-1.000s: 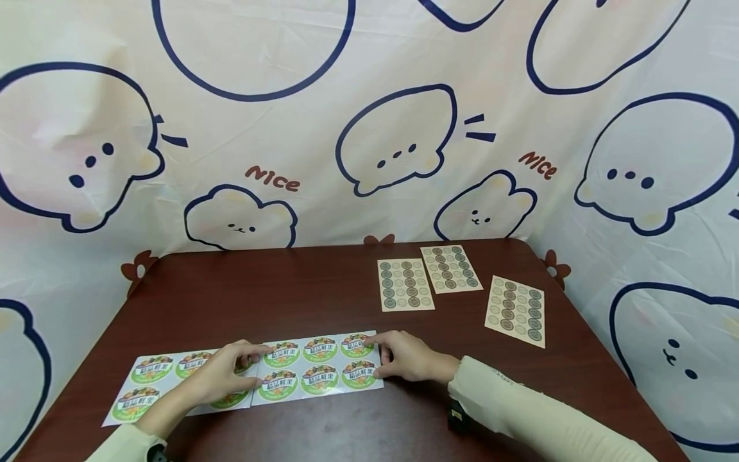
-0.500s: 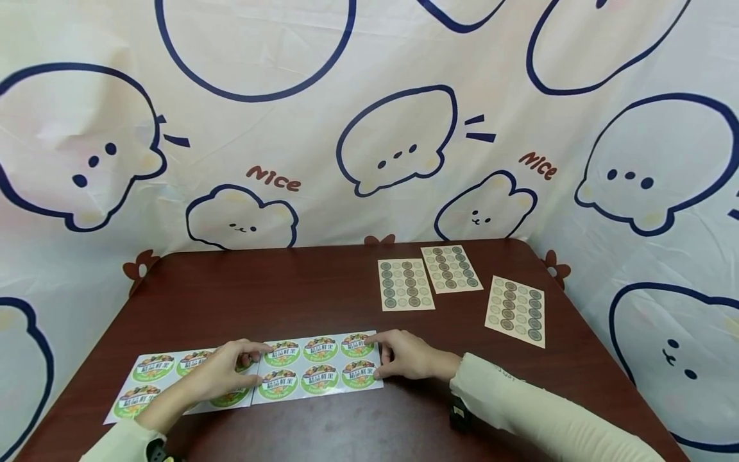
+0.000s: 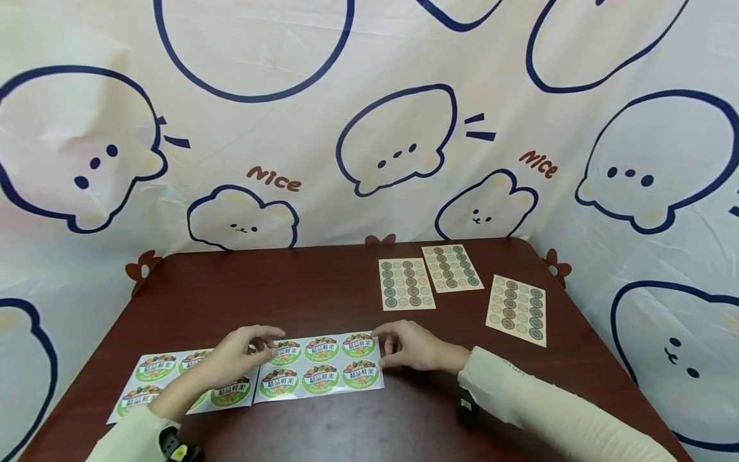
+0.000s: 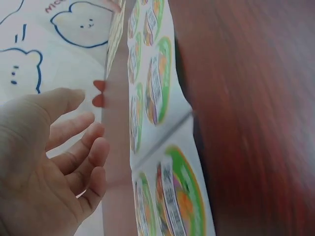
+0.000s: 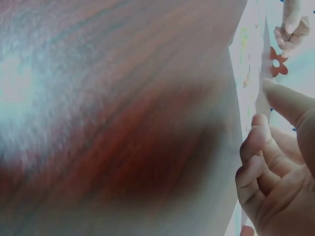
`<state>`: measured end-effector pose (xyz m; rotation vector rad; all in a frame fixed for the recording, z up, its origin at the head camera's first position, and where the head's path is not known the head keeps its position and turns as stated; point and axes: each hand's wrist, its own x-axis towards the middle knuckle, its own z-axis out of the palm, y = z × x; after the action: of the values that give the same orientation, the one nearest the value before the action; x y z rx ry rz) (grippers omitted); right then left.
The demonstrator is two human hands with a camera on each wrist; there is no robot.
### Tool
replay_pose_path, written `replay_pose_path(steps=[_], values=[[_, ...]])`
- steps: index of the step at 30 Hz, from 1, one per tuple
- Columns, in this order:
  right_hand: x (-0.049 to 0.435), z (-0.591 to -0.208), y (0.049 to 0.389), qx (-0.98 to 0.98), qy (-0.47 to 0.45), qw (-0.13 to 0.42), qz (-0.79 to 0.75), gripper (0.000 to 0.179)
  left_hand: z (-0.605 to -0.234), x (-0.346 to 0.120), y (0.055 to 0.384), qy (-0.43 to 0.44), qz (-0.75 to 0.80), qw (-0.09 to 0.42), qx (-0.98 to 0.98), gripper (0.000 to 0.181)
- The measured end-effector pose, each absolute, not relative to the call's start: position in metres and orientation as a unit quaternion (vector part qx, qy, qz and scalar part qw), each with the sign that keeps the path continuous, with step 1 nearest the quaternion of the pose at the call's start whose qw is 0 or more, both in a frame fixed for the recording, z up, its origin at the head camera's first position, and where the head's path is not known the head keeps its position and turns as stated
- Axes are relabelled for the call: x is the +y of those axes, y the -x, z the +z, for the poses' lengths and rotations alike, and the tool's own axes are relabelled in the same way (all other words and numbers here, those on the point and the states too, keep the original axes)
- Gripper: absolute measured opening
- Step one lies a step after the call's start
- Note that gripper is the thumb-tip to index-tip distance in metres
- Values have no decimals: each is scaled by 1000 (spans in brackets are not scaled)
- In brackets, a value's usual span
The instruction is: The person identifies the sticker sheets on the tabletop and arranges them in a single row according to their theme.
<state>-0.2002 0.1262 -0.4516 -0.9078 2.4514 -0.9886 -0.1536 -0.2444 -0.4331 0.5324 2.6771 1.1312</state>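
Observation:
Two white sheets with round green fruit-label stickers lie edge to edge on the table, the left sheet (image 3: 149,380) and the right sheet (image 3: 321,359). Over the seam between them is my left hand (image 3: 233,357), which hides part of the left sheet. In the left wrist view that hand (image 4: 59,152) is off the paper, fingers loosely bent and holding nothing. My right hand (image 3: 417,347) is at the right sheet's right end, fingers relaxed. In the right wrist view nothing sits in its fingers (image 5: 256,142); whether a fingertip touches the paper I cannot tell.
Three cream sheets of small round brown stickers lie farther back on the right: one nearer the middle (image 3: 406,284), one behind it (image 3: 453,268), one toward the right edge (image 3: 516,310). A cartoon-printed cloth (image 3: 323,147) hangs around the dark wooden table (image 3: 271,292).
Both hands have lifted from the label sheets; the left has moved slightly up and right, the right slightly up and right. The sheets stay in place.

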Motion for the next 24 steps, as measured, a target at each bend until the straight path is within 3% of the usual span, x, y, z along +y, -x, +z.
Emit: replay_pose_path(steps=[14, 24], values=[[150, -455, 227, 871, 290, 144, -370, 42, -435, -198, 177, -218, 342, 6, 914, 26], [167, -451, 246, 887, 252, 121, -367, 44, -438, -176, 197, -205, 353, 13, 913, 25]])
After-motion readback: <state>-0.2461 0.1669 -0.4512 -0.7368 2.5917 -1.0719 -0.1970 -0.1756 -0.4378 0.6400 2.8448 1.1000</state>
